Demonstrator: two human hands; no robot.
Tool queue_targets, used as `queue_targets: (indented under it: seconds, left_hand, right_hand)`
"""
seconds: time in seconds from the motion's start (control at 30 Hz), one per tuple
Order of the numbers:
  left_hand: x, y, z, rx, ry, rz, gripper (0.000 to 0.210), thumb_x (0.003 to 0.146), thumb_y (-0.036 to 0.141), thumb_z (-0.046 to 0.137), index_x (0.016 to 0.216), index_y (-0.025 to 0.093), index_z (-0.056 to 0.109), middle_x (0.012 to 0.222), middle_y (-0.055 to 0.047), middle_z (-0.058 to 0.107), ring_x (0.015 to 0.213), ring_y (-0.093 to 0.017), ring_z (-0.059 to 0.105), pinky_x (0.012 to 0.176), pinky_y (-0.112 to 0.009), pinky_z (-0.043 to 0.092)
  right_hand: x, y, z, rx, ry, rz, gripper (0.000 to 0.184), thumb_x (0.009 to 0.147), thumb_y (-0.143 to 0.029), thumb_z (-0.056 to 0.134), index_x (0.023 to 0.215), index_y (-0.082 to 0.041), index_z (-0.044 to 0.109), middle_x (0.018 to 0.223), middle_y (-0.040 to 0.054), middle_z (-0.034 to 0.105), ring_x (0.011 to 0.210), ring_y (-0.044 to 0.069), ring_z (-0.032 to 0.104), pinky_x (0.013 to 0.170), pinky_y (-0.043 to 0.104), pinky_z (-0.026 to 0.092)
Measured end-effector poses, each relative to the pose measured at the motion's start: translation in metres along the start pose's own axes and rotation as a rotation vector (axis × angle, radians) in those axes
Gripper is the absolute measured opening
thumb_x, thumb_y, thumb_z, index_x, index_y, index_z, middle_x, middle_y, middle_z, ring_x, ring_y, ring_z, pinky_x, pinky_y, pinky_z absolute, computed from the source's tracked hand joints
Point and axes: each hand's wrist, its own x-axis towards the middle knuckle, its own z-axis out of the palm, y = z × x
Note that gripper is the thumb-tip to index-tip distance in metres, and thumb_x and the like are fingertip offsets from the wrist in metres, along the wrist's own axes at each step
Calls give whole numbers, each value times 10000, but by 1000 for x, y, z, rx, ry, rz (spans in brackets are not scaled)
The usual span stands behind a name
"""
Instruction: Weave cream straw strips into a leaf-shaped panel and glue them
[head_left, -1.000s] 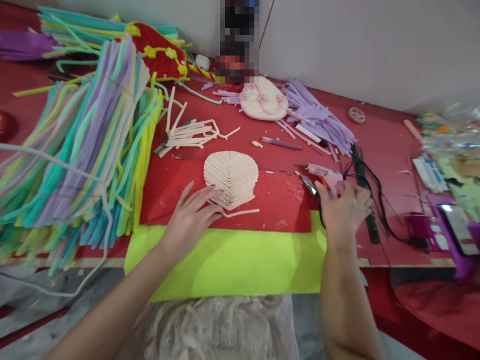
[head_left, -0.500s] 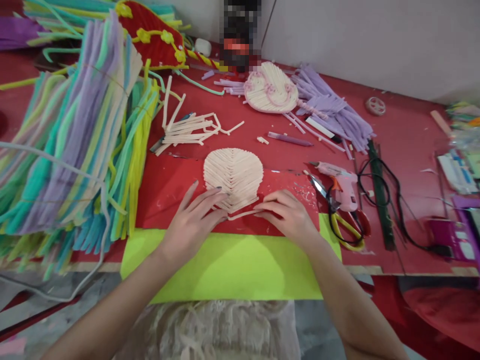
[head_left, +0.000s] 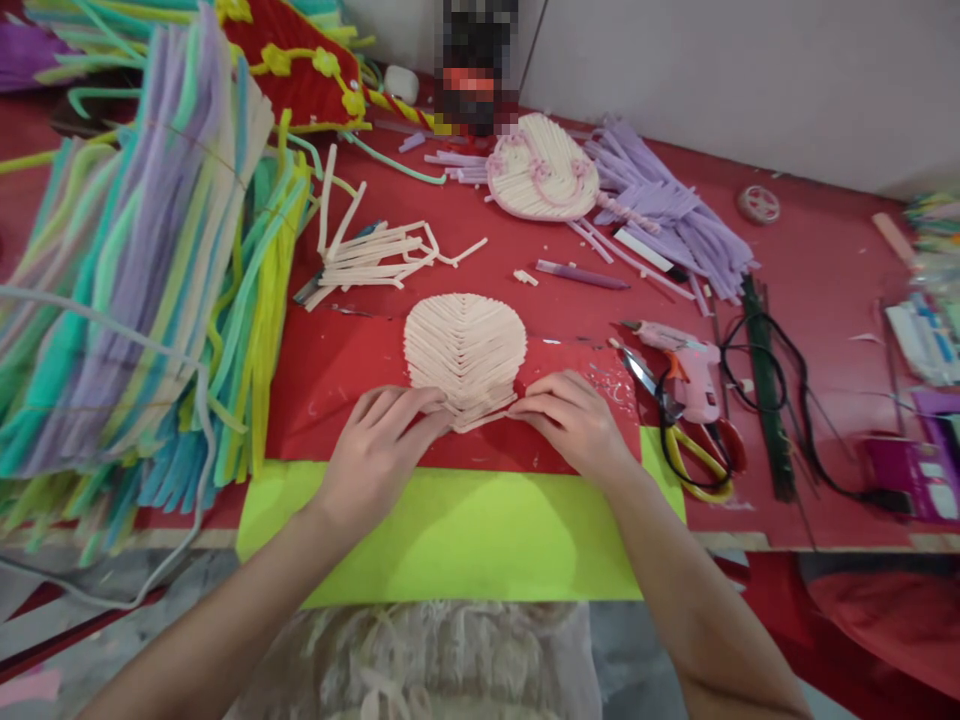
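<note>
A cream, leaf-shaped panel (head_left: pixel 465 345) made of slanting pipe cleaner rows lies flat on a red sheet (head_left: pixel 315 400). My left hand (head_left: pixel 386 440) has its fingers pinched together at the panel's lower left edge; the exact contact is hidden under the fingertips. A single cream pipe cleaner (head_left: pixel 484 418) runs along the panel's lower right edge, touching or almost touching it. Its right end is pinched between the thumb and fingers of my right hand (head_left: pixel 577 425).
Bundles of coloured pipe cleaners (head_left: pixel 150 270) are heaped at left. Cut cream pieces (head_left: pixel 375 258) lie behind the panel. A finished-looking fan (head_left: pixel 544 170) rests beside purple pipe cleaners (head_left: pixel 667 210). At right are a pink glue gun (head_left: pixel 686 365), scissors (head_left: pixel 701 475) and a black cord (head_left: pixel 806 400).
The single pipe cleaner has moved up against the panel's lower edge. My left fingers, spread before, have drawn together at the panel. My right hand has shifted slightly upward.
</note>
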Motion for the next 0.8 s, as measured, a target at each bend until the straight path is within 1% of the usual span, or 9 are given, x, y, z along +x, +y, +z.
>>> queue_targets:
  seconds: [0.07, 0.13, 0.23, 0.33, 0.43, 0.53, 0.63, 0.8]
  left_hand:
    - [-1, 1, 0, 16, -38, -18, 287, 892, 108, 495, 1120, 234, 614, 1165, -76, 631, 981, -228, 594, 880, -399, 475]
    - [-3, 2, 1, 7, -74, -5, 299, 899, 93, 470, 1138, 217, 601, 1166, -88, 622, 985, -228, 588, 857, -382, 479]
    - [-6, 6, 3, 14, -80, -2, 338, 900, 77, 454, 1193, 194, 575, 1221, -99, 605, 1039, -239, 579, 893, -388, 472]
    - [-10, 13, 6, 53, -20, -27, 333, 906, 114, 484, 1221, 190, 564, 1268, -96, 597, 1087, -254, 575, 953, -409, 456]
    - [-14, 24, 10, 83, 29, 3, 379, 916, 167, 509, 1295, 167, 515, 1324, -104, 579, 1212, -260, 531, 1054, -415, 401]
    - [-20, 36, 13, 126, -2, 5, 514, 932, 256, 507, 1418, 134, 394, 1420, -133, 500, 1327, -279, 445, 1122, -438, 329]
    - [-25, 45, 16, 159, -55, -25, 626, 938, 362, 489, 1473, 99, 300, 1474, -156, 425, 1377, -302, 377, 1153, -460, 273]
    - [-29, 43, 20, 198, -135, -22, 651, 958, 411, 415, 1477, 45, 272, 1513, -168, 351, 1410, -297, 316, 1166, -452, 243]
  right_hand:
    - [0, 0, 1, 5, 10, -1, 132, 908, -231, 585, 909, -240, 716, 872, 41, 673, 825, 166, 594, 774, 331, 463]
    - [-1, 0, 2, 1, 13, -3, 129, 907, -237, 587, 904, -241, 716, 870, 39, 675, 824, 165, 594, 774, 331, 460]
    - [-1, 0, 3, -16, 11, -2, 120, 906, -250, 593, 894, -237, 712, 863, 36, 676, 818, 162, 589, 772, 327, 454]
    - [-1, -1, 3, -23, 22, -11, 108, 900, -252, 602, 885, -228, 706, 859, 34, 677, 812, 158, 586, 775, 324, 451]
    - [-1, 0, 4, -15, 28, -15, 104, 898, -249, 605, 885, -229, 706, 857, 30, 678, 812, 157, 591, 778, 324, 450]
    - [-1, 0, 4, -11, 23, -4, 108, 901, -253, 600, 889, -237, 707, 862, 29, 679, 820, 159, 594, 787, 329, 451]
    - [-1, 0, 5, -15, 25, -4, 107, 901, -253, 601, 886, -236, 705, 864, 31, 677, 822, 160, 591, 789, 327, 451]
    - [-1, 0, 4, -13, 42, -15, 93, 892, -228, 610, 885, -224, 703, 859, 32, 678, 819, 159, 588, 781, 328, 449]
